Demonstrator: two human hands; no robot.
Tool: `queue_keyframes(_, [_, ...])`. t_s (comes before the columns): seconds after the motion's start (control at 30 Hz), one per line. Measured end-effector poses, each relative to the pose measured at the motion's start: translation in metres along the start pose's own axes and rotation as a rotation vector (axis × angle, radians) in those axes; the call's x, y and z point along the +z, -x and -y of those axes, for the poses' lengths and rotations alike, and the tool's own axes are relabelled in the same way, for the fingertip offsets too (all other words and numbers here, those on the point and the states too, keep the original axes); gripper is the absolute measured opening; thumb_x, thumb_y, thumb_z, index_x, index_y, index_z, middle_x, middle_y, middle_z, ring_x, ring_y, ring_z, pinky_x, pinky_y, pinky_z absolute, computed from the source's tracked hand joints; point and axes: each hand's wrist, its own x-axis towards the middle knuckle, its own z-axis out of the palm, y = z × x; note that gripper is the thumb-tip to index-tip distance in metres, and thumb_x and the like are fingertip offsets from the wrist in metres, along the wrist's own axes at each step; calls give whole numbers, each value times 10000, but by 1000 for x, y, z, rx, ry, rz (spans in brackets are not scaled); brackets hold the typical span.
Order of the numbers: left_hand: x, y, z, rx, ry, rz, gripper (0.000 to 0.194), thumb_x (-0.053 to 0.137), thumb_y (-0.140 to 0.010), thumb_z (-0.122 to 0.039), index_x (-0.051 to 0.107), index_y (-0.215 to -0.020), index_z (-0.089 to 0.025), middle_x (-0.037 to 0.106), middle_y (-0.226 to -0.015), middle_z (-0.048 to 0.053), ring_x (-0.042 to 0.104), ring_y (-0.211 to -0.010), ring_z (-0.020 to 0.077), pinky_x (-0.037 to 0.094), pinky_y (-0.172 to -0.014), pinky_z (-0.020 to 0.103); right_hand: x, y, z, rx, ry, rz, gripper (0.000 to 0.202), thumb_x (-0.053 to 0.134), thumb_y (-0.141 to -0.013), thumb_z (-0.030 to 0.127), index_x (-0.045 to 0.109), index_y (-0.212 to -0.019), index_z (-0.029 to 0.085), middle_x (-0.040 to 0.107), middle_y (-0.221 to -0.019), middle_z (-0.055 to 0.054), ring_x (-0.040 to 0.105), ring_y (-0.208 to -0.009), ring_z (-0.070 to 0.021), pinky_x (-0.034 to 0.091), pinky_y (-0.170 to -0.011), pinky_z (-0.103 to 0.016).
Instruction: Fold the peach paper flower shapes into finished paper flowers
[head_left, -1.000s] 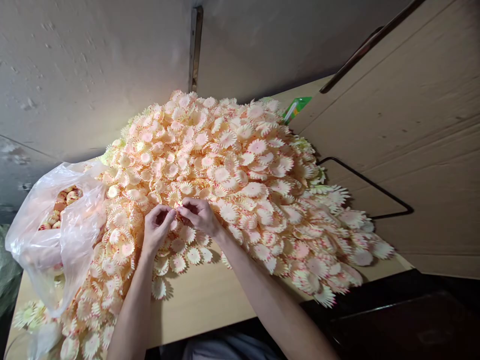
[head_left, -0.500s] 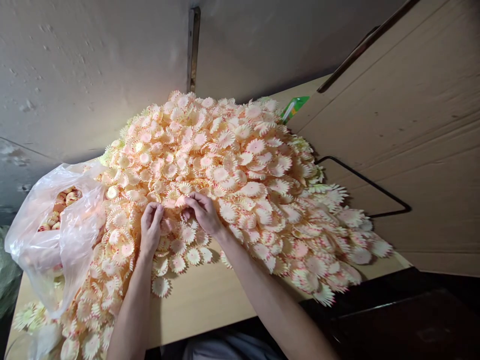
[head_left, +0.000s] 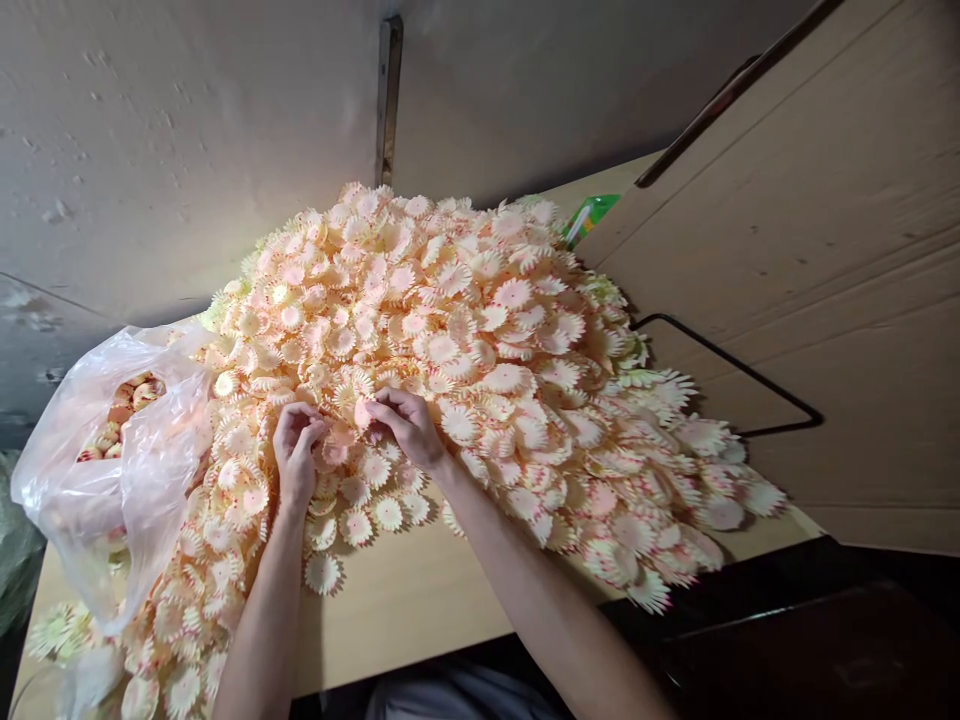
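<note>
A big heap of cream and pink fringed flower pieces [head_left: 480, 340] covers the wooden table [head_left: 405, 610]. Both hands rest at the heap's near edge. My left hand [head_left: 295, 448] has its fingers curled down among the pieces, and whether it holds one is hidden. My right hand [head_left: 409, 425] pinches a small pink flower piece [head_left: 363, 414] between thumb and fingertips. The two hands sit a few centimetres apart, with loose flower pieces under and around them.
A clear plastic bag [head_left: 112, 470] holding rounded pink pieces sits on the table at the left. A cardboard sheet [head_left: 825, 260] leans along the right side. A green packet [head_left: 589, 215] pokes out behind the heap. A grey wall [head_left: 187, 130] stands behind.
The hands, joined together a second ago, have parted. The left hand has moved left and down into the pieces; the right hand stays on the heap pinching a piece.
</note>
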Motion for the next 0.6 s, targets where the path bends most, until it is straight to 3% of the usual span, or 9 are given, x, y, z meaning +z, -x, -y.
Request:
queue_keyframes(0.07, [0,3,-3,-24,-91,97,135,699,-778,-294,635,-793,-177,565,-732,-4,501,-666,114,398,-618,213,1,2,2,6,25,44,278,638,-857,424,608,-691,204,557,-610,30,502,-540,-112,427,-540,-247])
queue_keyframes(0.23, [4,5,-10,-53,-234,274,292,722,-811,-431,667,-741,-154,571,-679,8,476,-632,121,376,-610,238,2,3,2,-31,106,145,292,620,-867,406,576,-673,193,511,-619,29,452,-557,-110,376,-555,-256])
queue_keyframes(0.43, [5,5,-12,-75,-273,299,304,703,-831,-440,673,-740,-151,571,-664,5,482,-619,118,373,-611,237,1,1,-1,-155,216,186,278,618,-856,365,556,-645,194,480,-639,23,433,-605,-122,353,-591,-266])
queue_keyframes(0.6, [3,5,-9,-111,-211,306,288,678,-851,-428,655,-757,-157,576,-671,1,501,-627,121,400,-640,234,1,1,0,-36,113,160,295,614,-869,397,574,-661,191,518,-610,28,471,-564,-114,382,-568,-258])
